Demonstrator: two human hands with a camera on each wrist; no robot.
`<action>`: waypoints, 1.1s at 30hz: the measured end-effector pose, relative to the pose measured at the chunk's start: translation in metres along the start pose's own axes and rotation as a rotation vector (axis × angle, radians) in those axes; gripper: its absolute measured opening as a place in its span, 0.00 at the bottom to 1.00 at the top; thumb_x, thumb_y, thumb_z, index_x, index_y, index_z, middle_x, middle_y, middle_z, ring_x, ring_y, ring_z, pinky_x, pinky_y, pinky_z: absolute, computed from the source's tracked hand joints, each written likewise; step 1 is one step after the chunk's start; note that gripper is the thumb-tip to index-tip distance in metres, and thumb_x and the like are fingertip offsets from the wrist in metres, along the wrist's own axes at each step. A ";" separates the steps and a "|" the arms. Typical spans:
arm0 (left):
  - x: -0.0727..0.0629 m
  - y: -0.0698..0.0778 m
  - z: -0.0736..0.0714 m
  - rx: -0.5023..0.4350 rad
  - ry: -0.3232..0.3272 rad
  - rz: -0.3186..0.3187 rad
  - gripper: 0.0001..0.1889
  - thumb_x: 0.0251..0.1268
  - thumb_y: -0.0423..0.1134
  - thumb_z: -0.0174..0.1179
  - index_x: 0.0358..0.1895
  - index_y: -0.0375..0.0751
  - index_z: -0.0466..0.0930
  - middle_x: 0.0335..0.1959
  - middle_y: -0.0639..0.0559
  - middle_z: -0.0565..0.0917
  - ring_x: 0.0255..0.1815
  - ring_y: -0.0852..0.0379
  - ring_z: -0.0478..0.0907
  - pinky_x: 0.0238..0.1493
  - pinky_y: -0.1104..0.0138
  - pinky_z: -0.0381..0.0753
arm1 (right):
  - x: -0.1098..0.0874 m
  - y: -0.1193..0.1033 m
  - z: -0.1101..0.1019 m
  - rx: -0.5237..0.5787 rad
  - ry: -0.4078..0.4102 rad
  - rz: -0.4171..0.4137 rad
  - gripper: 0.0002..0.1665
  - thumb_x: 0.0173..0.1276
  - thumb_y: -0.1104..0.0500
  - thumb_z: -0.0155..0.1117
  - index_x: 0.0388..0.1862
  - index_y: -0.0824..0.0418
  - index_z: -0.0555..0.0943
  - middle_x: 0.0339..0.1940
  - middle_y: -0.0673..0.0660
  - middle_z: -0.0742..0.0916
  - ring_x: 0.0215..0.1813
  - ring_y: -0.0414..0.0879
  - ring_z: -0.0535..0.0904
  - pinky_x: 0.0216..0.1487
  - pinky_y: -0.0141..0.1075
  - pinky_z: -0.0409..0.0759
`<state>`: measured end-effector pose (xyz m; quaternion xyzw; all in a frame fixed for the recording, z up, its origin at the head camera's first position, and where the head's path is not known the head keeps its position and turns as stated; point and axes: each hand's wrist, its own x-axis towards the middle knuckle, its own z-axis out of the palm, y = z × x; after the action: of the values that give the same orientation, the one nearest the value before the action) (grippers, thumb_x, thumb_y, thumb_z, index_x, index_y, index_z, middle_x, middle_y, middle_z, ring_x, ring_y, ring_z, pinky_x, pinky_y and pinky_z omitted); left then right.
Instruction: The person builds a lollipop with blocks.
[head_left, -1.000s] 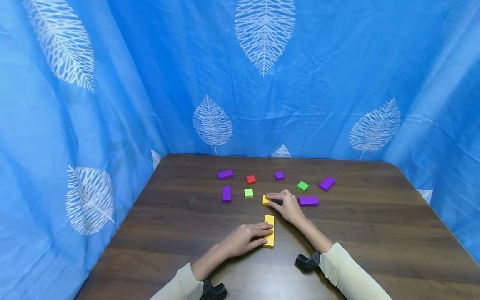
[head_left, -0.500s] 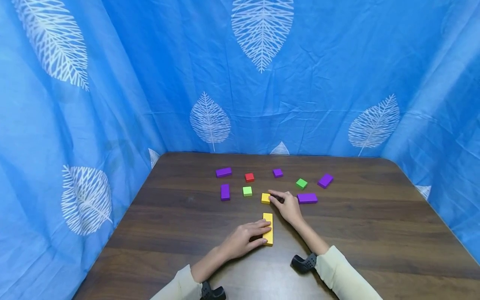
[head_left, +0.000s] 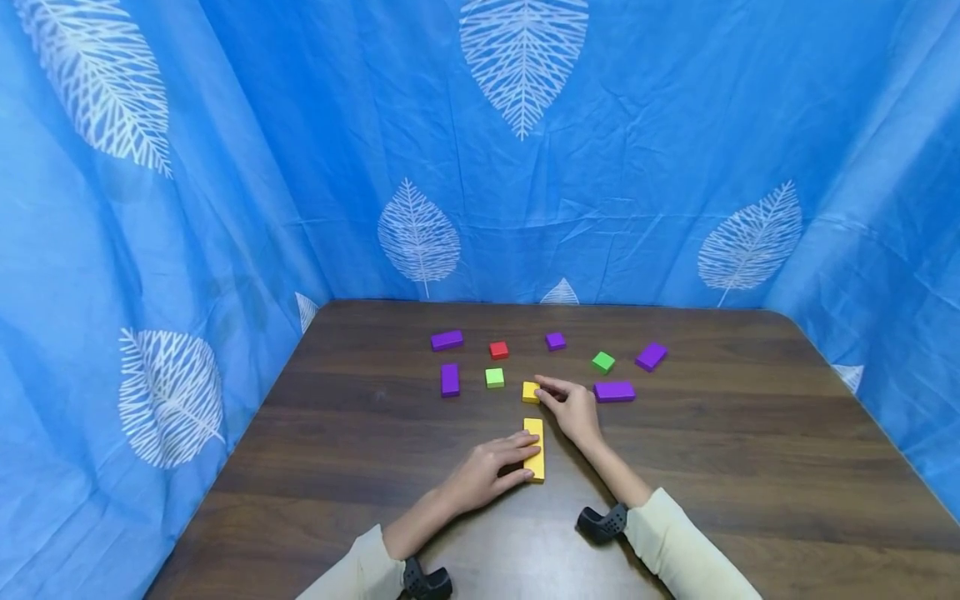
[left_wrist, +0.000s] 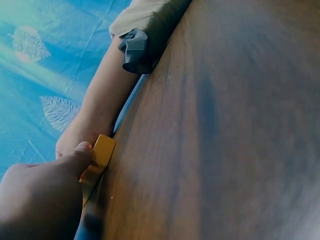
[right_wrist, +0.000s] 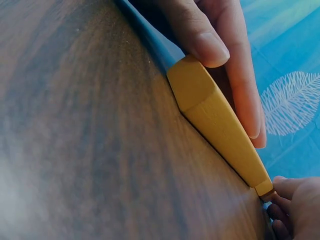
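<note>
A long yellow block (head_left: pixel 533 471) lies pointing away from me near the table's middle. My left hand (head_left: pixel 483 477) rests on it from the left, fingers extended over its top and thumb near its front end. In the right wrist view, the left thumb (right_wrist: pixel 210 49) touches the edge of the long block's near end. Just beyond it, apart by a small gap, is a small yellow block (head_left: pixel 529 392). My right hand (head_left: pixel 577 414) pinches its right side between thumb and index finger. The left wrist view shows the right arm beyond a yellow block (left_wrist: pixel 102 152).
Several purple blocks lie about, such as one right of my right hand (head_left: pixel 615 392) and one at left (head_left: pixel 450 380). A red block (head_left: pixel 498 350), a light green block (head_left: pixel 495 377) and a green block (head_left: pixel 603 362) lie farther back. A blue curtain (head_left: pixel 622 150) surrounds the wooden table (head_left: pixel 750 467).
My right fingers have drawn back to the small yellow block's right side, uncovering more of its top. The long yellow block has slid slightly toward it under my left hand. The head view has shifted slightly.
</note>
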<state>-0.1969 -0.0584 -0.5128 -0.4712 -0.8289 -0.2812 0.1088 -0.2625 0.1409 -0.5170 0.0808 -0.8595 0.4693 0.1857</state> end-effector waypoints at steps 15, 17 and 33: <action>0.000 0.002 0.003 -0.026 0.035 -0.035 0.20 0.66 0.46 0.55 0.57 0.39 0.76 0.59 0.50 0.74 0.63 0.57 0.66 0.60 0.66 0.66 | -0.021 -0.005 -0.012 -0.049 -0.087 -0.118 0.10 0.56 0.58 0.70 0.39 0.54 0.87 0.37 0.49 0.87 0.43 0.47 0.82 0.43 0.44 0.77; 0.000 0.002 0.002 -0.029 0.038 -0.042 0.20 0.65 0.46 0.56 0.56 0.40 0.77 0.59 0.49 0.74 0.63 0.58 0.67 0.60 0.66 0.67 | -0.023 -0.006 -0.013 -0.042 -0.077 -0.120 0.10 0.56 0.58 0.70 0.38 0.54 0.87 0.37 0.48 0.87 0.43 0.47 0.82 0.43 0.43 0.77; -0.001 0.002 0.004 -0.076 0.047 -0.047 0.20 0.65 0.45 0.56 0.57 0.40 0.76 0.60 0.51 0.74 0.63 0.58 0.66 0.60 0.66 0.66 | -0.024 -0.004 -0.012 -0.036 -0.085 -0.119 0.10 0.56 0.57 0.70 0.38 0.53 0.87 0.38 0.47 0.87 0.45 0.45 0.82 0.49 0.42 0.76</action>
<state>-0.1942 -0.0557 -0.5151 -0.4486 -0.8257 -0.3259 0.1036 -0.2365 0.1483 -0.5174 0.1480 -0.8687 0.4379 0.1781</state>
